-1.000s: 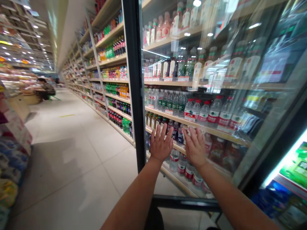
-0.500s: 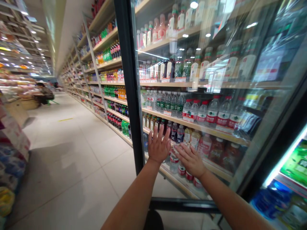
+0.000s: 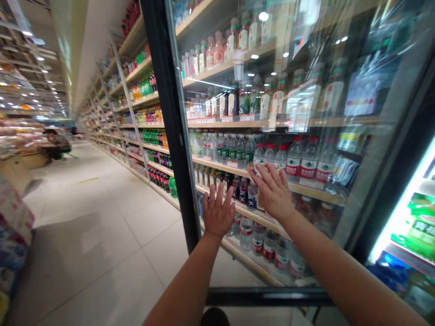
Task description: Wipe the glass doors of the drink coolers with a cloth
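Observation:
A black-framed glass door (image 3: 171, 131) stands open in front of me, and bottles show through its pane. My left hand (image 3: 218, 213) lies against the glass, palm forward and fingers spread, holding nothing. Higher and to the right, my right hand (image 3: 274, 192) presses a pale, patterned cloth (image 3: 254, 169) against the pane. Only the cloth's edges show past the fingers; the rest is hidden beneath them.
Beyond the glass stand shelves of bottles, including red-capped water bottles (image 3: 309, 160). Long drink shelves (image 3: 149, 99) run down the left side of the aisle floor (image 3: 98, 231). A lit cooler (image 3: 416, 226) is at right. A person (image 3: 56, 145) sits farther off.
My right hand has moved up and slightly right across the glass, away from my left hand, and the cloth now shows under it. My left hand has shifted slightly left and down in view.

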`<state>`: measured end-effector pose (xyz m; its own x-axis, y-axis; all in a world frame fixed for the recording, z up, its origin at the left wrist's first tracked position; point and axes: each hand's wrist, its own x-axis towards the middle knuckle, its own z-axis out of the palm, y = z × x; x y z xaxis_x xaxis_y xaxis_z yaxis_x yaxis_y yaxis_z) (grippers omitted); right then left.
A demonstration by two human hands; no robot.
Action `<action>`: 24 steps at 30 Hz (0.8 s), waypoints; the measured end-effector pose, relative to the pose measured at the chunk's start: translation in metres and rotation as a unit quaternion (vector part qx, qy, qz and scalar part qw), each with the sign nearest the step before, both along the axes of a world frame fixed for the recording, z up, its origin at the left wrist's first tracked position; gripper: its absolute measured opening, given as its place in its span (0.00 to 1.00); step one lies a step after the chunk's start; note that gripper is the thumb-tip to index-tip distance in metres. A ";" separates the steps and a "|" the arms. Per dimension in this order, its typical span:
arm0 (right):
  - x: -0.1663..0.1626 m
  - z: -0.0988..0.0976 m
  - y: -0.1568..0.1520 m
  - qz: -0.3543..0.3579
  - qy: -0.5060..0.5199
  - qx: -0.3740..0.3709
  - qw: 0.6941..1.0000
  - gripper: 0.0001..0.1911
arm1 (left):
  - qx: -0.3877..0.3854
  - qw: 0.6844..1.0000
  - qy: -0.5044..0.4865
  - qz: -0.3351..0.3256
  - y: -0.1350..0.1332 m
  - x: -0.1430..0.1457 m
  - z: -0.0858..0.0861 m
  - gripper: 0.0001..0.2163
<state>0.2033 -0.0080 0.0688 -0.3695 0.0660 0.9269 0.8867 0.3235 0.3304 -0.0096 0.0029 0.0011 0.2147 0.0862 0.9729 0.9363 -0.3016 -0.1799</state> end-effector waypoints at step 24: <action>0.150 -0.037 -0.008 -0.040 0.323 -0.003 0.946 0.28 | 0.008 1.000 -0.006 -0.015 -0.005 0.001 0.002 0.32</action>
<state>0.3534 -0.0157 0.0322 0.2792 0.0762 0.9572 0.9249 0.2465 -0.2894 -0.0083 -0.0019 0.0026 0.2054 0.0648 0.9765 0.9291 -0.3264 -0.1738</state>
